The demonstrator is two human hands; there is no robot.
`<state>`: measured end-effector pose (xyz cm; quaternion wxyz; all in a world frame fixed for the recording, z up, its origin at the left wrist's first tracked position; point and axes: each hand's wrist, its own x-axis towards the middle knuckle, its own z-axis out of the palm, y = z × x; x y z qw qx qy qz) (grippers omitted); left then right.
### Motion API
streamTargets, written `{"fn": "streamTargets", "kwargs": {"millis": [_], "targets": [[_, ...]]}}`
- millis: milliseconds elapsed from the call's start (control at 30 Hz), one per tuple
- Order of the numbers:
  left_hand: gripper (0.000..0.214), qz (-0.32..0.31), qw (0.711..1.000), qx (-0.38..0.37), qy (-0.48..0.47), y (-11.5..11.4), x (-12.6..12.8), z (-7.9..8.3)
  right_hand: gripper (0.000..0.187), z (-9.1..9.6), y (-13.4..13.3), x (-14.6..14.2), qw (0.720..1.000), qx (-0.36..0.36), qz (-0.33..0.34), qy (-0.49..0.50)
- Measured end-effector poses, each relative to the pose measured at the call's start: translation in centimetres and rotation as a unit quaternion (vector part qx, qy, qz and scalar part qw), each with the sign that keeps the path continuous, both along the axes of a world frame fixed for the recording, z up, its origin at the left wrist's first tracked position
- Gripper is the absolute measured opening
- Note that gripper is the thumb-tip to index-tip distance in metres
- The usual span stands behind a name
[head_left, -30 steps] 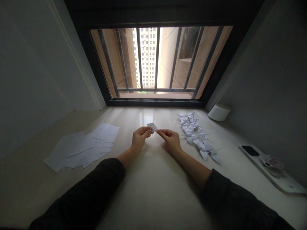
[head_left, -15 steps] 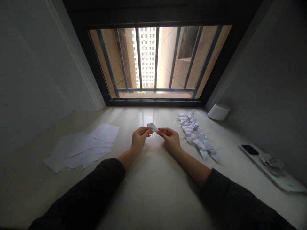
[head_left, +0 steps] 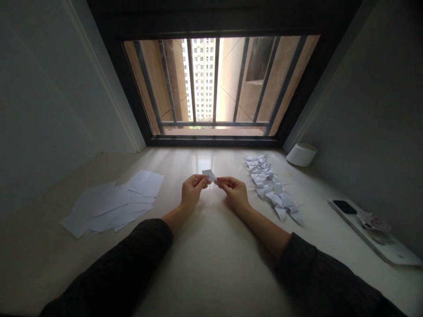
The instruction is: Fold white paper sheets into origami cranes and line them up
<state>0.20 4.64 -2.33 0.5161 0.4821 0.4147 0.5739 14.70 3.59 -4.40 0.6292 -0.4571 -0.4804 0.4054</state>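
Between my two hands is a small folded piece of white paper (head_left: 208, 173), raised over the pale surface with its corner pointing toward the window. My left hand (head_left: 192, 189) pinches its left side between thumb and fingers. At its lower right corner, my right hand (head_left: 235, 192) grips the edge with closed fingertips. The fingers cover part of the paper, so its lower folds are hidden. To the right of my right hand lie several folded white paper cranes (head_left: 269, 182), packed in a slanting row.
Loose white paper sheets (head_left: 109, 204) overlap on the left. A white roll (head_left: 302, 154) stands in the far right corner. A phone (head_left: 370, 233) with a round grip on its back lies along the right wall. The barred window (head_left: 214, 141) closes off the back.
Both hands stay almost in place. The folded paper has tilted slightly between the fingertips; nothing was let go or picked up.
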Motion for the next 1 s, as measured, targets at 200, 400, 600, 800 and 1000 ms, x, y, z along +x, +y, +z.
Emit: {"fn": "streamTargets", "kwargs": {"millis": [200, 400, 600, 800, 1000], "targets": [[0.036, -0.023, 1.000, -0.004, -0.011, 0.2, -0.1, -0.2, 0.028, -0.3, 0.1, 0.1, 1.000, 0.001, -0.018, -0.016], [0.037, -0.015, 1.000, 0.002, -0.016, 0.3, 0.0, -0.4, 0.028, -0.3, 0.2, 0.1, 1.000, -0.004, -0.005, 0.006], [0.043, -0.002, 1.000, 0.007, -0.003, 0.3, 0.0, -0.4, 0.029, 0.5, -0.5, -0.1, 0.995, 0.029, -0.007, -0.091], [0.048, -0.027, 0.999, 0.034, 0.032, -0.1, 0.0, -0.3, 0.037, 0.9, -0.8, -0.4, 0.995, 0.049, 0.012, -0.089], [0.050, -0.050, 0.994, 0.049, 0.078, -0.6, 0.0, 0.0, 0.038, 1.0, -0.7, -0.3, 0.996, 0.035, 0.001, -0.078]]}}
